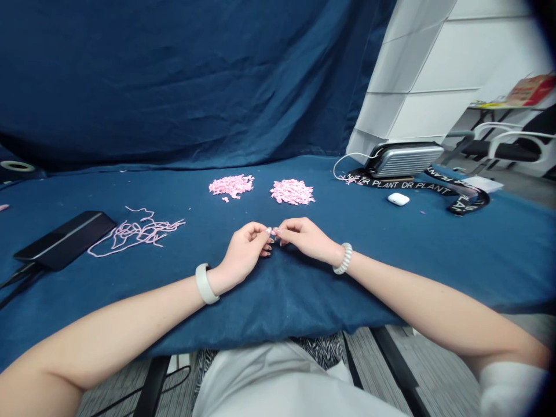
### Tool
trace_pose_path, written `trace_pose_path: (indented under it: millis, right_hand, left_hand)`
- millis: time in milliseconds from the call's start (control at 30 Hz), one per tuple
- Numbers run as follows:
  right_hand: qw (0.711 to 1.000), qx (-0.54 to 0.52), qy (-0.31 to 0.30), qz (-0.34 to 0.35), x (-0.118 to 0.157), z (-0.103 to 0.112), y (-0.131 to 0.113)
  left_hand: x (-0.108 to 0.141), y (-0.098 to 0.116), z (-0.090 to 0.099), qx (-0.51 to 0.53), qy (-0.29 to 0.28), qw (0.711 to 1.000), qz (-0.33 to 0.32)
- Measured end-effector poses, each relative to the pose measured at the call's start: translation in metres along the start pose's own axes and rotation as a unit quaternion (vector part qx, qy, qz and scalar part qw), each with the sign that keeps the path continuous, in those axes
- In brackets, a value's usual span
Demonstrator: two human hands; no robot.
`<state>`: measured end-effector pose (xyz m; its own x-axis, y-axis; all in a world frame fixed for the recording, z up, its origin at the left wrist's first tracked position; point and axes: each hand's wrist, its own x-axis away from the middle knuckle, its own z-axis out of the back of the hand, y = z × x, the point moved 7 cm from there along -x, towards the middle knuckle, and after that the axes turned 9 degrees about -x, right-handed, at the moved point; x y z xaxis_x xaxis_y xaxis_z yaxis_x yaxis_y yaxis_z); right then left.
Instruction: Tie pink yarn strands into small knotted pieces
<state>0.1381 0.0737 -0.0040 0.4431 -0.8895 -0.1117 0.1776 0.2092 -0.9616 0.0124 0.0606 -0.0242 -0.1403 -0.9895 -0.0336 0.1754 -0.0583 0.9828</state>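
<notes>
My left hand (249, 250) and my right hand (307, 237) meet above the front part of the blue-covered table. Thumb and forefinger of each are pinched on a small pink piece (273, 232), which the fingertips mostly hide. It looks like yarn, though its exact shape is too small to tell. Beyond the hands lie two heaps of small pink bits, a left heap (231, 185) and a right heap (292, 191). One loose bit (225, 199) sits just in front of the left heap. Tangled pink yarn strands (141, 230) are spread out to the left.
A black power bank (65, 240) with a cable lies at the left. On the right are a white earbud case (398, 199), a silver ribbed case (408, 160) and a black lettered lanyard (399, 185). A blue curtain (186, 81) hangs behind the table.
</notes>
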Motion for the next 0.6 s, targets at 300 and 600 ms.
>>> trace_pose_path:
  millis: [300,600]
  right_hand:
    - [0.999,0.033,-0.013,0.031,0.0,-0.0004,-0.0011]
    - [0.998,0.042,-0.031,0.046,-0.001,-0.0005,-0.0011]
  left_hand:
    - [0.0016,0.0024,-0.004,0.011,-0.035,0.999,0.01]
    - [0.0012,0.0017,-0.0033,-0.01,-0.031,0.999,-0.011]
